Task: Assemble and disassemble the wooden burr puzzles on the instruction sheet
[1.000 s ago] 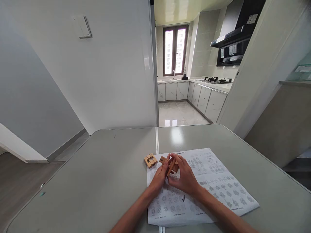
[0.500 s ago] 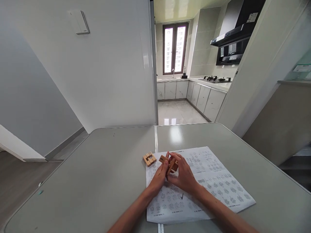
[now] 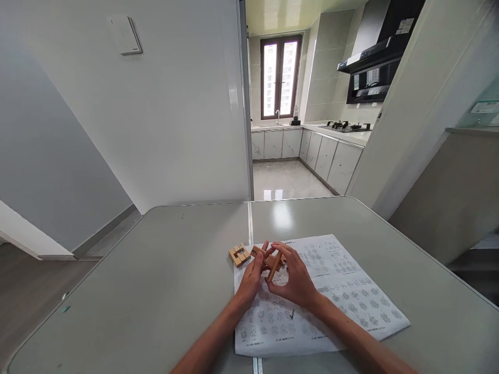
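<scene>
Above the printed sheet [image 3: 280,332], my left hand [image 3: 251,280] is closed around wooden puzzle pieces [image 3: 259,252], thumb on top. My right hand [image 3: 294,278] pinches a wooden stick [image 3: 275,266] between thumb and fingers, slanted against the pieces in the left hand. Fingers hide part of the joint, so I cannot tell how the pieces interlock. Left of my hands, a square frame of light wooden blocks [image 3: 234,254] with an opening in its middle lies at the sheet's upper left corner.
The grey-green table [image 3: 175,280] has a pale seam [image 3: 250,223] running away from me. The sheet carries rows of small line diagrams. Beyond the table's far edge, a doorway leads to a kitchen with white cabinets [image 3: 327,156] and a gas hob [image 3: 346,127].
My left hand has shifted slightly left with its pieces. The right hand's fingers have opened a little from the left hand, and the slanted stick shows more clearly between them.
</scene>
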Motion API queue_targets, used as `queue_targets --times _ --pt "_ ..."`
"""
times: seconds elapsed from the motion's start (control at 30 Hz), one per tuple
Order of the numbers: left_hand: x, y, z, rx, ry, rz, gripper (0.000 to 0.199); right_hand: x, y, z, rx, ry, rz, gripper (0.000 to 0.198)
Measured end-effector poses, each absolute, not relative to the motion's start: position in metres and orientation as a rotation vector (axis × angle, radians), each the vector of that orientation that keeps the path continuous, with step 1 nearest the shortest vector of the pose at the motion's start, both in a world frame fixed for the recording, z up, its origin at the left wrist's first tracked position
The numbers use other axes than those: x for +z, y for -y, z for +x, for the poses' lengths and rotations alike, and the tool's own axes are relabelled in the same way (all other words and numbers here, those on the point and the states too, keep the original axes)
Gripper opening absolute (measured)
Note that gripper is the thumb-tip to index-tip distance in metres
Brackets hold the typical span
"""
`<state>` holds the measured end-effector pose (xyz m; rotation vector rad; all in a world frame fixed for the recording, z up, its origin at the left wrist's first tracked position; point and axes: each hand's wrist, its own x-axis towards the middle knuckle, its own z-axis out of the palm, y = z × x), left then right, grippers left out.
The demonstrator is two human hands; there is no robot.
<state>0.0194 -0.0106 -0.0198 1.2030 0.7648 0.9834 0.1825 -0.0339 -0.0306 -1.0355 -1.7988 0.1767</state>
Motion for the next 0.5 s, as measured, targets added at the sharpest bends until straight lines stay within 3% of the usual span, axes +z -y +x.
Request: queue_targets --times 0.3,0.5 --pt "-0.01 0.009 0.018 1.09 -0.764 1.205 0.061 -0.023 0.036 0.182 0.145 1.788 -0.998 0.079" --pt "-0.001 -0.006 -0.006 1.293 -0.894 1.159 0.057 -0.026 0.033 0.211 0.461 1.731 -1.163 0.08"
